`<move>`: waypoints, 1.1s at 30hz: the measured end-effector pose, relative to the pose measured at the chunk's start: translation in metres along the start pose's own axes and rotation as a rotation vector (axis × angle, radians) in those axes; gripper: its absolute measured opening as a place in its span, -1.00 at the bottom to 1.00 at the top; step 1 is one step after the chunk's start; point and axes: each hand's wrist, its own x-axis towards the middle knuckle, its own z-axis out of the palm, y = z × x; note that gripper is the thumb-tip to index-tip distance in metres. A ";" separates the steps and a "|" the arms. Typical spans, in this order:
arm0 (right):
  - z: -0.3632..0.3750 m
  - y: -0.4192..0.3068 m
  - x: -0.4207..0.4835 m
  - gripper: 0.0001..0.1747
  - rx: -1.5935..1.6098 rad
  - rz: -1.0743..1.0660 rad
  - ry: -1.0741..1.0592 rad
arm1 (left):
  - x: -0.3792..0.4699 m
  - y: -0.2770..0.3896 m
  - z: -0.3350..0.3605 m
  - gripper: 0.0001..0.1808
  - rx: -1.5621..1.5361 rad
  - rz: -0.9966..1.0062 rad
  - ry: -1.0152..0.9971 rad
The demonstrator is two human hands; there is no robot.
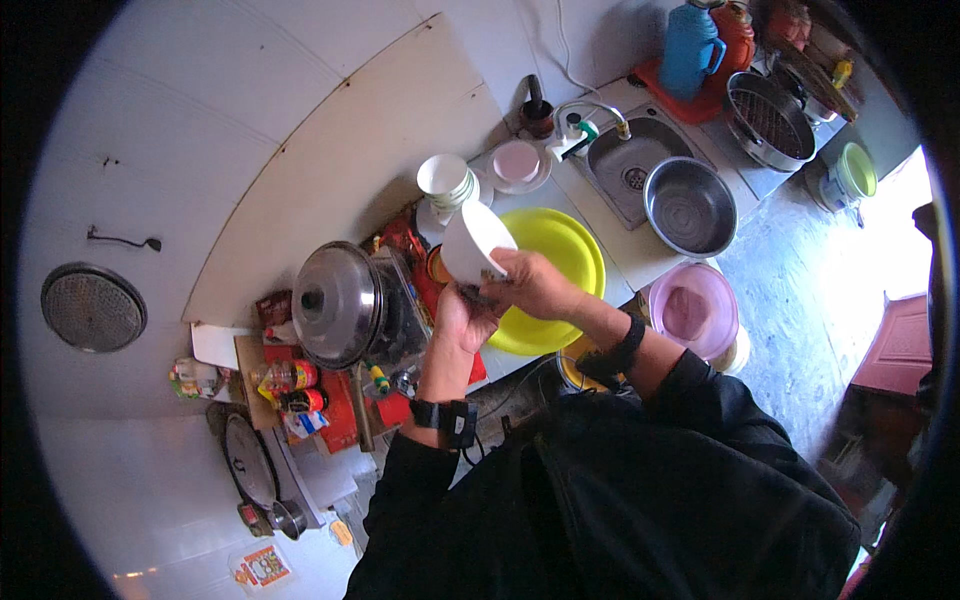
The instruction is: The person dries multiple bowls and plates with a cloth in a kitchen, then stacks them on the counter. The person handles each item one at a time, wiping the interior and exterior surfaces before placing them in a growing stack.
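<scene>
Both hands hold a white bowl, tilted, over the left edge of a yellow-green plastic basin. My left hand grips it from below, with some fingers hidden. My right hand has its thumb and fingers on the bowl's right rim. Just behind the bowl is a stack of white bowls. Right of that stack, a pink dish rests on larger plates.
A lidded steel pot stands left of my hands. At the right are a sink, a steel basin overlapping its edge, a pink basin lower down, thermos flasks and a steamer pot. Jars stand at the left.
</scene>
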 end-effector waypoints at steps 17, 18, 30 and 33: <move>-0.016 0.029 -0.021 -0.73 0.207 0.142 -0.128 | -0.031 -0.019 0.051 -0.38 2.238 1.075 -0.185; -0.015 0.024 -0.021 -0.75 0.244 0.163 -0.112 | -0.029 -0.018 0.051 -0.36 2.198 1.081 -0.190; -0.002 -0.041 -0.042 -0.62 0.061 0.200 -0.305 | -0.005 0.038 0.032 -0.46 0.990 0.173 0.034; -0.003 -0.045 -0.043 -0.63 0.137 0.185 -0.323 | -0.016 0.033 0.031 -0.48 0.674 0.070 0.025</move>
